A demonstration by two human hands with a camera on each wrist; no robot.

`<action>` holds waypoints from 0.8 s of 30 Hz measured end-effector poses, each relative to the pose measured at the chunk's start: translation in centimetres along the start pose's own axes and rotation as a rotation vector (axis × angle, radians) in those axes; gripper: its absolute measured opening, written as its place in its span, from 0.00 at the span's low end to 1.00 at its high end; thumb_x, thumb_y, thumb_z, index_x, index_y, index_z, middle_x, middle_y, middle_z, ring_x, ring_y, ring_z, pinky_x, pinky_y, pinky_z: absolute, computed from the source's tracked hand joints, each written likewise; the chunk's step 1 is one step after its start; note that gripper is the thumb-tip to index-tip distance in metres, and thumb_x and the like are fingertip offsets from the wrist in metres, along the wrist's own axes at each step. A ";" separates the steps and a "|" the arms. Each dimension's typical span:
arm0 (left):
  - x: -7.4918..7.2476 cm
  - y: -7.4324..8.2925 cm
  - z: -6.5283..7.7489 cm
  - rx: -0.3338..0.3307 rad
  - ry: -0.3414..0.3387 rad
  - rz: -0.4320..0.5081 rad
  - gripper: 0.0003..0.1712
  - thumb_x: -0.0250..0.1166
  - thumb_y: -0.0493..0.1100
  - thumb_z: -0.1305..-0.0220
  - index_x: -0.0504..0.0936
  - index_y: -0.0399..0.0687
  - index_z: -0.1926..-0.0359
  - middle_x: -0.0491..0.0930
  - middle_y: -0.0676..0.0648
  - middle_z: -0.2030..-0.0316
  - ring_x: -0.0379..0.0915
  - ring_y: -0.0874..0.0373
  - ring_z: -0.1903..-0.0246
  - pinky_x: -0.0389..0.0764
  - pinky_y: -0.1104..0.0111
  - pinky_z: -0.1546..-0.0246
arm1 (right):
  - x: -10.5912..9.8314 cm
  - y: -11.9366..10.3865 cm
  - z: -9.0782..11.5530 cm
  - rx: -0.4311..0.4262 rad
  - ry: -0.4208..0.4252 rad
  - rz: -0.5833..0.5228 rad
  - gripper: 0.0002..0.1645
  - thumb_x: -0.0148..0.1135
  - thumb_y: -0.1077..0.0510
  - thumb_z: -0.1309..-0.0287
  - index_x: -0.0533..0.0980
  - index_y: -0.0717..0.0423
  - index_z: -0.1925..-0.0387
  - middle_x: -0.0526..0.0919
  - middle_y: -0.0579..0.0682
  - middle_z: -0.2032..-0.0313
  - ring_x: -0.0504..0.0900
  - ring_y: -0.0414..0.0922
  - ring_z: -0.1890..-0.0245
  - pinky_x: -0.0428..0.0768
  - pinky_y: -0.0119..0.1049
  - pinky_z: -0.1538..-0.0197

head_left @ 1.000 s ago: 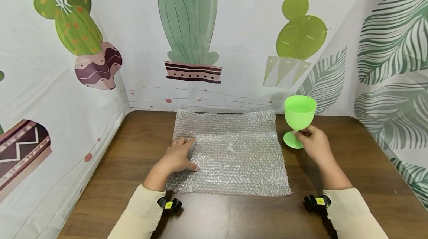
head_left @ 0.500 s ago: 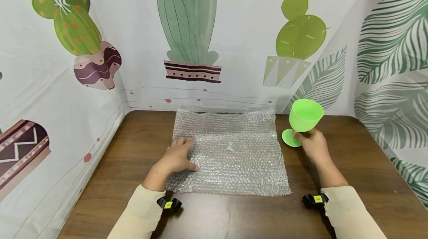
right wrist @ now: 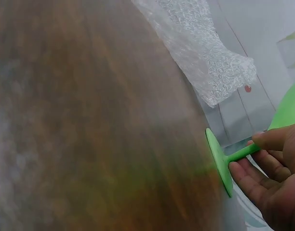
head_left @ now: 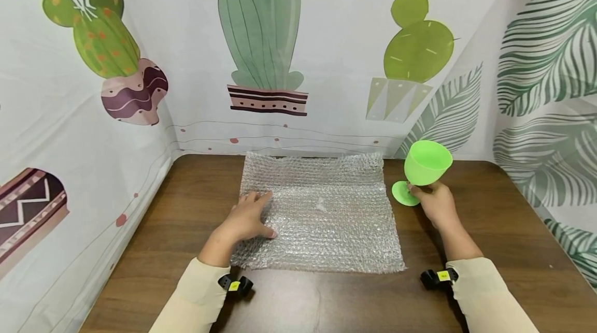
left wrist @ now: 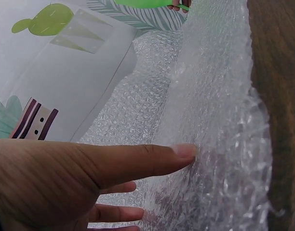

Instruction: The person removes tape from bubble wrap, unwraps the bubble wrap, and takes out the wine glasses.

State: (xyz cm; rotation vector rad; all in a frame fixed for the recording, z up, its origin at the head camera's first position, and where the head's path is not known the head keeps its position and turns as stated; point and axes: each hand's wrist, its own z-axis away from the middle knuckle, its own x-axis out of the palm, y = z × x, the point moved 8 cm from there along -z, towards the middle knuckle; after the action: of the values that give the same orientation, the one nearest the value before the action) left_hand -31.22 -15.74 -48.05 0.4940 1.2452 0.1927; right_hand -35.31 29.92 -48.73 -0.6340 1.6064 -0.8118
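A sheet of clear bubble wrap (head_left: 326,229) lies spread on the table. On its left part rests my left hand (head_left: 244,219), thumb and fingers spread apart; the left wrist view shows the thumb (left wrist: 152,163) stretched out over the plastic. To the right of the sheet, my right hand (head_left: 438,206) pinches the stem of a bright green goblet (head_left: 425,164). The goblet leans, its bowl tipped to the right and its mouth upward. In the right wrist view the round foot (right wrist: 219,163) and thin stem show between thumb and fingers, while most of the bowl is out of frame.
The brown wooden table (head_left: 508,229) has rounded back corners. A white cloth backdrop (head_left: 345,53) printed with cacti and leaves hangs behind it and along both sides. Black wrist cameras (head_left: 235,285) are strapped over the cream sleeves.
The goblet has tipped further, its bowl shifting right and slightly down while its foot moves a little left. My right hand keeps its pinch on the stem. My left hand stays in place.
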 end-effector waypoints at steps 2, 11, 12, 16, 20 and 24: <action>0.0 -0.1 0.0 -0.004 -0.001 0.005 0.62 0.82 0.52 0.54 0.58 0.51 0.22 0.60 0.35 0.28 0.52 0.33 0.26 0.59 0.34 0.32 | 0.1 0.2 -0.1 0.001 -0.002 0.001 0.28 0.60 0.51 0.30 0.75 0.72 0.42 0.80 0.72 0.44 0.75 0.61 0.41 0.73 0.32 0.50; 0.2 -0.2 0.0 -0.006 0.004 0.013 0.60 0.82 0.52 0.53 0.59 0.51 0.22 0.60 0.34 0.28 0.52 0.33 0.26 0.58 0.33 0.33 | 0.3 0.7 -0.3 -0.007 -0.018 -0.028 0.29 0.61 0.50 0.30 0.74 0.68 0.39 0.78 0.71 0.42 0.74 0.59 0.40 0.74 0.34 0.47; 0.3 -0.2 0.0 -0.007 0.003 0.011 0.60 0.82 0.52 0.53 0.59 0.51 0.22 0.60 0.34 0.28 0.52 0.33 0.26 0.58 0.33 0.33 | 0.3 0.8 -0.3 -0.008 -0.018 -0.021 0.28 0.61 0.50 0.30 0.75 0.68 0.40 0.79 0.70 0.43 0.76 0.55 0.43 0.73 0.29 0.50; 0.3 -0.1 0.1 -0.009 0.004 0.008 0.61 0.82 0.52 0.54 0.59 0.50 0.22 0.60 0.34 0.28 0.51 0.33 0.26 0.58 0.33 0.32 | 0.6 1.3 -0.3 -0.008 -0.028 -0.023 0.26 0.61 0.50 0.30 0.76 0.67 0.42 0.81 0.67 0.46 0.73 0.34 0.53 0.71 0.19 0.56; 0.2 -0.1 0.1 -0.013 0.003 0.011 0.61 0.82 0.52 0.53 0.59 0.50 0.22 0.59 0.34 0.27 0.50 0.33 0.25 0.57 0.33 0.31 | 0.8 1.6 -0.3 -0.008 -0.042 -0.021 0.25 0.61 0.51 0.30 0.76 0.67 0.43 0.80 0.65 0.46 0.68 0.23 0.57 0.71 0.16 0.57; 0.2 0.0 0.1 -0.012 0.004 0.008 0.61 0.82 0.51 0.53 0.58 0.50 0.22 0.59 0.34 0.27 0.50 0.33 0.25 0.57 0.33 0.32 | 0.8 1.7 -0.4 -0.012 -0.045 -0.009 0.24 0.61 0.52 0.30 0.76 0.67 0.44 0.80 0.66 0.46 0.67 0.20 0.58 0.70 0.15 0.57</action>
State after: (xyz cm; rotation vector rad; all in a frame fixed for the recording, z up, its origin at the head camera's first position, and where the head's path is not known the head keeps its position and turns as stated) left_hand -31.04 -15.74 -48.19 0.4884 1.2453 0.2078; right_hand -35.79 30.39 -50.56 -0.6641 1.5702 -0.7897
